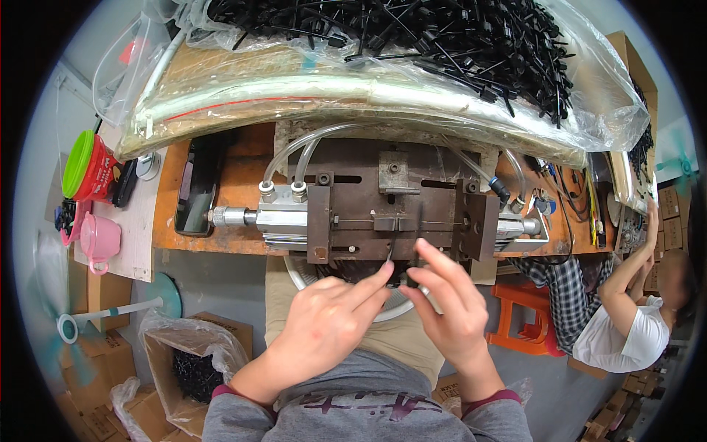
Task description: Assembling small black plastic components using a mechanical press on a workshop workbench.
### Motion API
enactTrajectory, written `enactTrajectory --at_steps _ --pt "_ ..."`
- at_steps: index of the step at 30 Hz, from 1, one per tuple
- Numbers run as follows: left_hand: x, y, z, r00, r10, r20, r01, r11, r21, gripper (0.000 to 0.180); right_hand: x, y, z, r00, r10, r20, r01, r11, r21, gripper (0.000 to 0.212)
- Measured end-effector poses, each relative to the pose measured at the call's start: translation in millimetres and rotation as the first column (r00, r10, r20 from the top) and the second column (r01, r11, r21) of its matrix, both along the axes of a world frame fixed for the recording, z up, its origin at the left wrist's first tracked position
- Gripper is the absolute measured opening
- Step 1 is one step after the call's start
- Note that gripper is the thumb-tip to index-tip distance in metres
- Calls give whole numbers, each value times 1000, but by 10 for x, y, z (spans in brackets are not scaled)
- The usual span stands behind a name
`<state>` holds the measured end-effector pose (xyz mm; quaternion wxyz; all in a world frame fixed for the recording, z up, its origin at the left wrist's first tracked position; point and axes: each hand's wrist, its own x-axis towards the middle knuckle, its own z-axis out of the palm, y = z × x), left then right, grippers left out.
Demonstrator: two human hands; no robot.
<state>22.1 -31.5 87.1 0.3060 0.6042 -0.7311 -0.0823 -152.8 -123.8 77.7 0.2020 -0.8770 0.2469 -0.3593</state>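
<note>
My left hand (324, 318) is at the near edge of a dark metal fixture, its fingers closed on a thin black plastic piece (391, 249) that points away from me. Close by on the right, my right hand (453, 302) has thumb and fingers curled together around another slim black plastic piece (420, 218), blurred by motion. Just beyond the fingertips, a small metal block (392, 222) sits in the middle of the fixture's brown plate (361, 197). What lies under my fingers is partly hidden.
Silver air cylinders (284, 222) with clear hoses flank the fixture. Behind it, a plastic-lined box edge (353, 99) holds a heap of black plastic parts (471, 44). A pink cup (100, 237) stands left. An orange stool (521, 318) and another person (626, 324) are at right.
</note>
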Motion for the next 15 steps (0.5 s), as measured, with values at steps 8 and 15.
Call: enactTrajectory --at_steps 8,15 --pt "-134 216 327 320 -233 -919 504 863 -43 23 214 -60 17 946 -15 -323 -64 970 -234 23" --pt "-788 191 349 -852 -38 -522 487 308 -817 47 265 93 151 928 -81 -364 35 991 -131 23"
